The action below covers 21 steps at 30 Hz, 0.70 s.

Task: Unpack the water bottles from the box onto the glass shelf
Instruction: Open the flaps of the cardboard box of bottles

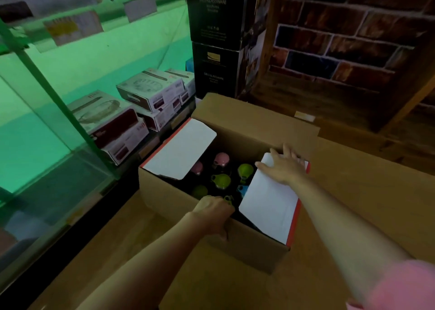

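Left hand grips green bottle cap inside box; right hand flat, fingers spread, on white flap.

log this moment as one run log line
left hand: grips green-capped bottle | right hand: presses white flap open | brown cardboard box: bottles inside

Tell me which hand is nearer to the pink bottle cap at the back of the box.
Right. The right hand presses the right flap, beside the pink bottle cap. The left hand is at the box's near edge, farther away.
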Tool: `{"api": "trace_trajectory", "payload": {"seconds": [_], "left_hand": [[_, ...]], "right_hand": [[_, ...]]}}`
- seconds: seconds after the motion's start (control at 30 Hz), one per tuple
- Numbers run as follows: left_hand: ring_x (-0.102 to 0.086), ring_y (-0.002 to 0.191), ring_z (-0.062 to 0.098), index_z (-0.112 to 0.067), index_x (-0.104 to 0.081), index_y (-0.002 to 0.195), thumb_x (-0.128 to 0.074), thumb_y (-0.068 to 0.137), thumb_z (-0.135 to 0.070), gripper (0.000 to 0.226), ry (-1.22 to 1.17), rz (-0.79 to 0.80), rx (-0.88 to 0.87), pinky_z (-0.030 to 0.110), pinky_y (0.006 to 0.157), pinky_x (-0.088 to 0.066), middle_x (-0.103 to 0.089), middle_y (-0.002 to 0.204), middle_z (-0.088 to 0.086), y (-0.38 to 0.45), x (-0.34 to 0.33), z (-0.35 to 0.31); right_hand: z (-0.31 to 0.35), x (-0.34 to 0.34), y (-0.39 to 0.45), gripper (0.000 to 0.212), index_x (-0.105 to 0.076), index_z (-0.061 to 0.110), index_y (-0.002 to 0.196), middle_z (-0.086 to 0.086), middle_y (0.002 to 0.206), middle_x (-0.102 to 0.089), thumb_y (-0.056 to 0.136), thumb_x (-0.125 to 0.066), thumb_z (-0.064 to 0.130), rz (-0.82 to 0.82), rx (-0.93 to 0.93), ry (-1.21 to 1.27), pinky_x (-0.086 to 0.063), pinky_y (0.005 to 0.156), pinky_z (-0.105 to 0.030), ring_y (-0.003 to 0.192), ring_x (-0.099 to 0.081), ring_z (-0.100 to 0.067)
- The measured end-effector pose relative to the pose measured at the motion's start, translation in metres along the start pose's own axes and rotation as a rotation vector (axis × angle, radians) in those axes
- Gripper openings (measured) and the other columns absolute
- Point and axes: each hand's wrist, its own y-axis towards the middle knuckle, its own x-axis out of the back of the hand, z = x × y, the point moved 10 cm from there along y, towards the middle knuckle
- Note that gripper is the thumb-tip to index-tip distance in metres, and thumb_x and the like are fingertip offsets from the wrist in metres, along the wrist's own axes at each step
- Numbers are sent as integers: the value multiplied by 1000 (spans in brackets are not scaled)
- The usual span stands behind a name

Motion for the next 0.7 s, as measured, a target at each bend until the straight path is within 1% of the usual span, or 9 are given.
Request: {"api": "trace_trajectory", "payload": {"seconds": [0.27,0.37,0.43,0.5,0.53,0.57,0.6,0.63,0.7], "left_hand": [[-60,99,23,-12,-60,110,-64,83,-46,43,217,2,-74,30,72,-37,-62,109,7,7,7,-15],[-61,101,24,-11,-60,112,-65,82,-46,47,223,32,-60,31,73,-39,-63,109,7,8,5,-15],[-59,106,25,-12,-57,118,-67,78,-50,56,167,114,-29,33,79,-44,-62,114,7,10,-5,-10],[-54,115,28,-11,-52,127,-67,74,-58,72,57,221,22,37,92,-44,-57,125,9,9,-15,-2],[-51,119,30,-11,-48,131,-64,73,-63,80,-35,277,49,39,96,-42,-54,131,10,5,-17,-1],[-49,122,31,-11,-45,135,-61,75,-65,83,-157,322,71,40,98,-40,-51,135,11,1,-16,-1],[-48,124,31,-12,-42,138,-55,79,-65,81,-285,347,70,39,100,-39,-49,139,11,-2,-12,-5],[-46,127,30,-13,-41,139,-49,85,-63,75,-400,357,54,38,101,-37,-47,141,10,-4,-8,-9],[-46,126,27,-15,-45,137,-37,91,-61,66,-570,320,29,34,100,-36,-48,141,8,-5,7,-13]], "right_hand": [[14,-2,-4,86,-13,31,151,-21,158,-3,81,-23,80,-4,23,-181,-10,116,-49,144,-5,-41],[20,-11,-6,80,-9,40,149,-23,157,9,81,-21,80,21,26,-237,-3,114,-57,144,7,-44],[36,-16,-12,67,-26,37,147,-18,158,15,88,-29,69,4,111,-262,6,113,-58,144,18,-37],[62,-16,-18,47,-52,25,133,-14,159,-3,93,-40,47,4,264,-237,10,115,-54,147,9,-31],[75,-15,-24,36,-62,18,119,-16,151,-29,93,-43,35,33,330,-201,3,118,-51,145,-12,-31],[85,-10,-32,24,-65,13,98,-14,125,-54,91,-45,24,66,370,-161,-15,117,-47,128,-38,-32],[91,-3,-39,17,-59,12,79,-8,92,-59,88,-46,16,87,383,-133,-37,102,-41,99,-52,-30],[95,6,-44,18,-50,11,67,-4,73,-50,85,-47,12,86,381,-138,-45,76,-35,76,-50,-27],[97,28,-51,18,-47,12,66,-2,73,-48,84,-47,13,49,350,-264,-33,54,-28,63,-47,-22]]}}
